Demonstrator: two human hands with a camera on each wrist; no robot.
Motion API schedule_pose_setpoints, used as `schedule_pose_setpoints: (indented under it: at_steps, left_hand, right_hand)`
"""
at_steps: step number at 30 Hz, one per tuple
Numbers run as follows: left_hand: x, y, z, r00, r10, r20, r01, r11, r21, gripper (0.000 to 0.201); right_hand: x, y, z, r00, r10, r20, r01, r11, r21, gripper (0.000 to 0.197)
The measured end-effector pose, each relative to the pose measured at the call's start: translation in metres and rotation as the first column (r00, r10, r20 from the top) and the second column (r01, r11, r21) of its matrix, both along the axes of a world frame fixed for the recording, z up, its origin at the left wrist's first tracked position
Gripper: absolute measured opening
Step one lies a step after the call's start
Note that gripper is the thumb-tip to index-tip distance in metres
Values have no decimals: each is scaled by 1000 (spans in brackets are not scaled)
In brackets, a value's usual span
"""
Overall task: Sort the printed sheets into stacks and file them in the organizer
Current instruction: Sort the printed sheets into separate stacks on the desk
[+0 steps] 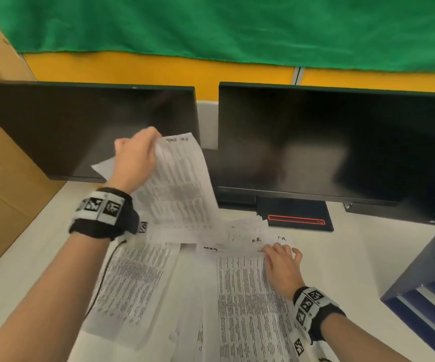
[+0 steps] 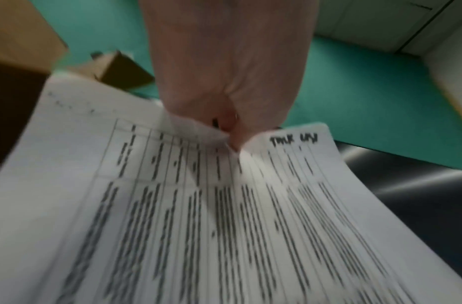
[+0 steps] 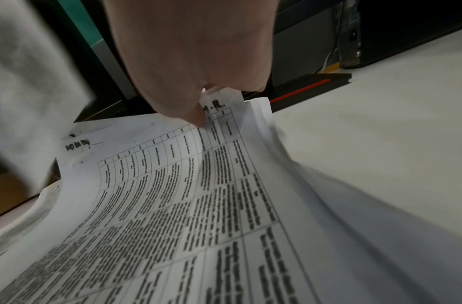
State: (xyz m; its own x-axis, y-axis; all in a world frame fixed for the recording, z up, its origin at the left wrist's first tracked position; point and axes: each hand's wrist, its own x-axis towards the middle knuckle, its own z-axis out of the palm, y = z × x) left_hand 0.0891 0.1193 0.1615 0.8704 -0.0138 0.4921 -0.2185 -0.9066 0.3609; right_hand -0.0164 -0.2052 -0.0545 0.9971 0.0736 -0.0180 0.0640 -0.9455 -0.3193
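Observation:
My left hand [image 1: 135, 158] is raised in front of the left monitor and pinches the top edge of a printed sheet [image 1: 179, 184] that hangs down, tilted. The left wrist view shows the fingers [image 2: 232, 133] gripping this table-printed sheet [image 2: 198, 205], which has handwriting at its corner. Lower on the desk, my right hand [image 1: 281, 259] pinches the top right corner of a printed sheet [image 1: 245, 296] lying on the spread-out papers. From the right wrist, the thumb [image 3: 196, 117] is on that sheet [image 3: 185, 195] beside a handwritten "H.R.". The dark blue organizer [image 1: 425, 278] stands at the right edge.
Several loose printed sheets [image 1: 135, 283] cover the white desk [image 1: 367, 257]. Two dark monitors [image 1: 80, 126] [image 1: 341, 142] stand behind, one on a black base with a red stripe [image 1: 297, 215]. A cardboard box [image 1: 2, 165] is at the left.

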Motion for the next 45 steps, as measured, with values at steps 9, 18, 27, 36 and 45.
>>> schedule_pose_setpoints:
  at_steps: [9,18,27,36,45]
  left_hand:
    - [6,75,-95,812,163,-561,73,924,376,26]
    - [-19,-20,-150,886,36,-461,190,882,432,49]
    - [-23,-139,-173,561,-297,-772,558,825,88,33]
    - [-23,-98,-181,612,-201,-765,473,868,151,34]
    - [-26,-83,-187,640,-247,-727,321,946,-39,19]
  right_hand:
    - [6,-2,2,1000,26,-17,-26,1000,-5,22]
    - [12,0,3,1000,27,-12,-28,996,-81,29]
    - [15,-9,11,999,-7,-52,10,997,70,29]
    - [1,-35,5,917,-309,-252,390,831,398,39]
    - [-3,-39,4,966,-228,-126,259,891,372,19]
